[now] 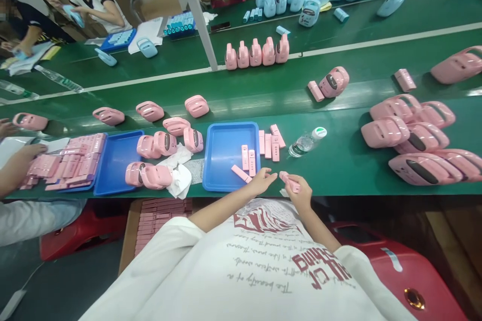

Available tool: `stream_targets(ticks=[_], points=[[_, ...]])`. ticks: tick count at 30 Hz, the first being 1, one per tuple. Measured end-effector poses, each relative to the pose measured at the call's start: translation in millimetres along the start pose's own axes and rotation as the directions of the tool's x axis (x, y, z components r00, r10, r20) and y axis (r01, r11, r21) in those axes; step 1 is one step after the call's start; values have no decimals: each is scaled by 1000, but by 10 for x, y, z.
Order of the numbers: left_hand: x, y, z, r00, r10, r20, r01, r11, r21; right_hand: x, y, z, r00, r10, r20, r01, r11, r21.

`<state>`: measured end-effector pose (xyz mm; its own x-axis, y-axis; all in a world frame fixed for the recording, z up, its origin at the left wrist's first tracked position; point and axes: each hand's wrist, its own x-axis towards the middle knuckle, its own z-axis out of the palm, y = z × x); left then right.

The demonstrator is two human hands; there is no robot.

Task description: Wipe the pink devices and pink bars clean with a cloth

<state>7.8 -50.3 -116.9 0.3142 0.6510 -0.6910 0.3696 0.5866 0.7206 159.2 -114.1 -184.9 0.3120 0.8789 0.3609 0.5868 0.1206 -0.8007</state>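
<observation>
Near the table's front edge, my right hand (pixel 299 193) is closed around a small pink rectangular plastic piece (pixel 294 185). My left hand (pixel 263 181) is just left of it, fingers stretched out and apart, with nothing visible in them. Beside my left hand is a blue tray (pixel 211 160) with a few similar pink pieces (pixel 245 157) lying in its lower right part. More of these pink blocks (pixel 268 145) lie along the tray's right rim. A bit of white paper or cloth (pixel 283 192) shows under my right hand.
A clear water bottle (pixel 303 143) lies right of the blocks. Pink handled plastic housings (pixel 386 132) cluster at the right; others (pixel 156 175) stand left beside crumpled tissue (pixel 181 180). A co-worker's hand (pixel 32 153) is by a heaped tray. People handle blue parts across the table.
</observation>
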Motion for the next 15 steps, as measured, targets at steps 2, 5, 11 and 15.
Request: stream_targets(ticks=[2,5,11,15], points=[[-21,-8,-11,997,-54,52,56,997,-55,35,-133,-91,998,-54,-32,55,998,32],[-123,63,1,987,8,163,35,965,-261,83,-390,-185,962,-270,-46,272,960,63],[-466,444,-93,915,397,71,-246,689,-682,246,-647,-234,845,-532,54,531,847,30],[-677,642,-301,883,467,53,-269,595,-758,591,-172,-518,901,-410,-140,396,910,-122]])
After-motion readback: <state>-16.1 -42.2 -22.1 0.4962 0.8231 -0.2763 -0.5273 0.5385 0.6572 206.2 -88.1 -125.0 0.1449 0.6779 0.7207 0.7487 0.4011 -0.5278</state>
